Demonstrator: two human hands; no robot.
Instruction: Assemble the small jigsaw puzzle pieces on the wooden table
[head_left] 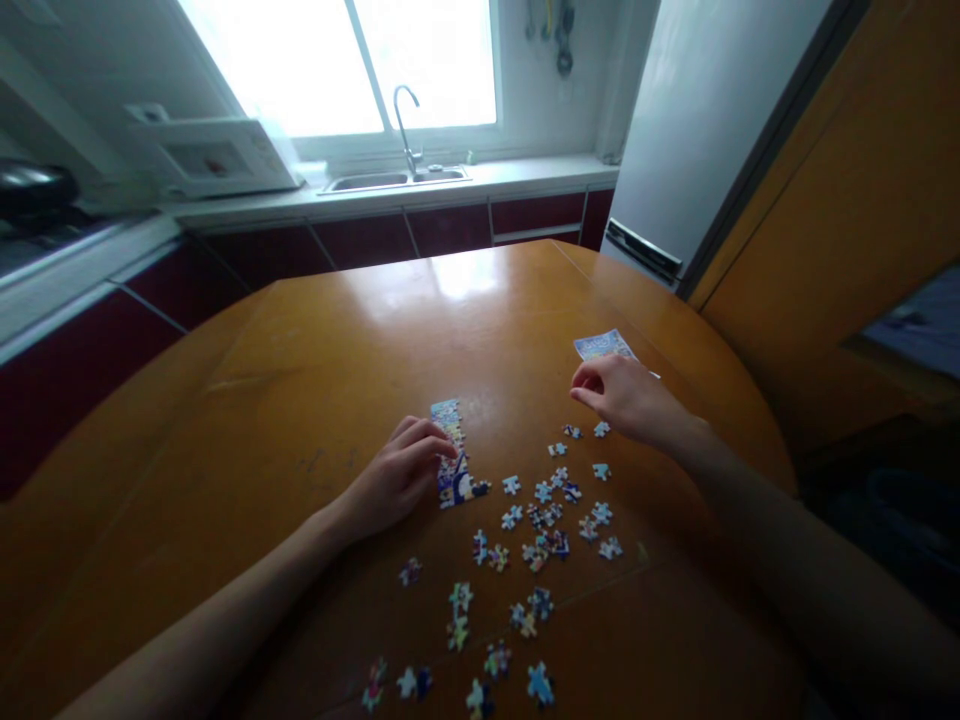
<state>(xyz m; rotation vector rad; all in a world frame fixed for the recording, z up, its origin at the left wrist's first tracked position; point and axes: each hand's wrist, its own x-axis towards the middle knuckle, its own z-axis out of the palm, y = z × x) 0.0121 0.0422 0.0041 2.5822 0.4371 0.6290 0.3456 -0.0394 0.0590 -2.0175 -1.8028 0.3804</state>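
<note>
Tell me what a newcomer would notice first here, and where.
Probably the glaring window at the back, then the loose puzzle pieces scattered across the near part of the wooden table. The joined puzzle strip stands out too, partly covered by the left hand, with the right hand near the printed sheet farther right.

the left hand (401, 467) covers part of the joined puzzle strip (455, 489). to the strip's right, the right hand (621, 393) hides part of the printed card (602, 343); whether it holds anything cannot be told. far beyond the strip, the view's top edge crops the window (435, 65).
</note>
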